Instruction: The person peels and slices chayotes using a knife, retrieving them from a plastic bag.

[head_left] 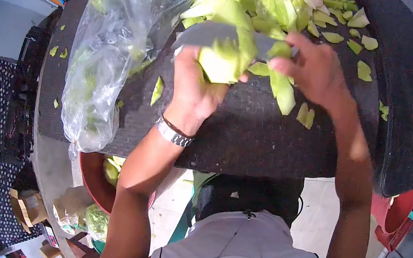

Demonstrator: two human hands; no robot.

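Observation:
My left hand (pixel 196 86), with a metal-banded watch on its wrist, grips a pale green, partly peeled fruit that looks like a green mango (pixel 220 65). A broad knife (pixel 206 35) lies across the fruit, its blade pointing left. My right hand (pixel 314 70) is closed at the knife's right end, and the handle is hidden in the fingers. Beside the right thumb is a small green piece (pixel 281 49), somewhat blurred. Just beyond both hands rises a heap of green slices and peelings (pixel 276 4). One long peel (pixel 282 92) rests on the table below the knife.
The dark table (pixel 269 145) carries scattered peel bits. On its left lies a clear plastic bag (pixel 98 72) with green fruit inside. Below the left edge sits a red basin (pixel 95 173) holding green pieces. Another red container (pixel 394 215) stands at lower right.

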